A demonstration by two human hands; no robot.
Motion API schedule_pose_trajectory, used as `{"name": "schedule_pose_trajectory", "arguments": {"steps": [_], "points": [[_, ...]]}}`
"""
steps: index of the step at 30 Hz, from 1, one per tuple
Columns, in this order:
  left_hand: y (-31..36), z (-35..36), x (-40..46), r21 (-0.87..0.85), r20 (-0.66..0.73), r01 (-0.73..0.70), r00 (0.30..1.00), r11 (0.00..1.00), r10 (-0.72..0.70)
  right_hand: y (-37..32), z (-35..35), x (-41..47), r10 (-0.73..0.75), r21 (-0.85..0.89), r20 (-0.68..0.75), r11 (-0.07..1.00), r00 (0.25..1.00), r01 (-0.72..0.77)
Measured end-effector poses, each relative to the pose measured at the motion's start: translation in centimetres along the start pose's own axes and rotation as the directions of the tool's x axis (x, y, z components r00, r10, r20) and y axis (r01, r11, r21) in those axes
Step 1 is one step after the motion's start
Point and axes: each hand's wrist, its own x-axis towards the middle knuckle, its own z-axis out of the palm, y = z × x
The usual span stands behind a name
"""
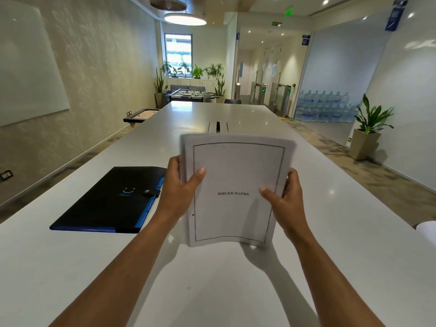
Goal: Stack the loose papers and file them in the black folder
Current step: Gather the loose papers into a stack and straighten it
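Note:
A stack of white papers [236, 166] stands upright in front of me, its lower edge at the white table [236, 291]. The top sheet has a thin border and the word BIBLIOGRAPHY. My left hand [180, 187] grips the stack's left edge, thumb on the front. My right hand [286, 199] grips the right edge the same way. The black folder [111, 201] lies flat and closed to the left of my left hand, with a blue spine edge and a snap tab on its right side.
A curled white sheet edge [427, 232] shows at the table's right edge. A cable slot [217, 126] is set in the table beyond the papers. A potted plant [368, 128] stands on the floor to the right.

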Motion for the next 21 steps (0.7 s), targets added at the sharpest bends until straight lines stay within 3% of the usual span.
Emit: {"name": "schedule_pose_trajectory", "arguments": {"steps": [4, 10, 14, 21], "points": [[-1.8, 0.8, -1.7, -0.069, 0.043, 0.128, 0.991, 0.989, -0.125, 1.2, 1.4, -1.3, 0.068, 0.046, -0.005, 0.997, 0.998, -0.067], [-2.5, 2.0, -2.8, -0.083, -0.056, 0.131, 0.989, 0.988, -0.136, 1.6, 2.8, -2.2, 0.063, 0.026, -0.123, 0.998, 0.990, -0.061], [-2.8, 1.6, -2.6, -0.058, -0.043, 0.162, 0.985, 0.985, -0.165, 2.1, 2.6, -2.6, 0.033, -0.040, -0.135, 0.998, 0.990, -0.038], [-1.9, 2.6, -3.0, -0.052, -0.147, 0.119, 0.981, 0.992, -0.126, 1.2, 3.9, -2.7, 0.045, 0.032, -0.201, 0.999, 0.978, -0.040]]}}
